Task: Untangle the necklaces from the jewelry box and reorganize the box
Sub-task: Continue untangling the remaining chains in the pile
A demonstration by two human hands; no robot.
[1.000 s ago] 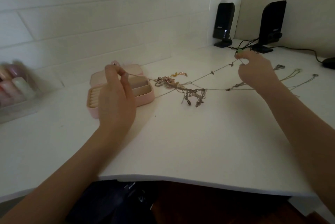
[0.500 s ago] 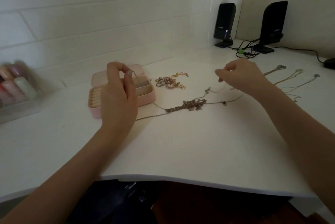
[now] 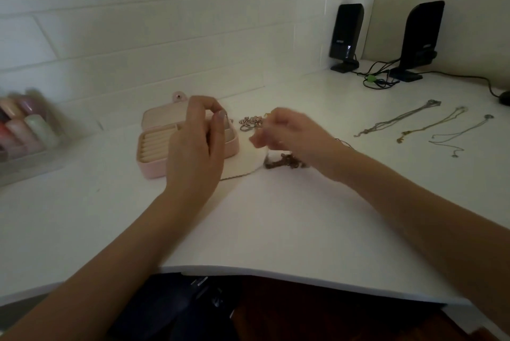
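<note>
An open pink jewelry box sits on the white desk, left of centre. My left hand hovers over the box's right half, thumb and forefinger pinching a thin chain end. That chain trails down to the desk and runs to a tangled dark clump of necklace. My right hand, blurred, is above the clump with fingers curled; its grip is unclear. A small pile of rings and trinkets lies behind. Three separated necklaces lie stretched out at the right.
Two black speakers with tangled cables stand at the back right corner. A clear organiser with bottles sits at the far left. A dark mouse is at the right edge. The desk's front edge curves below my arms.
The necklace was stretched taut between both hands, then went slack onto the desk. My right hand moved left from the speakers' side to above the clump. My left hand stayed over the box.
</note>
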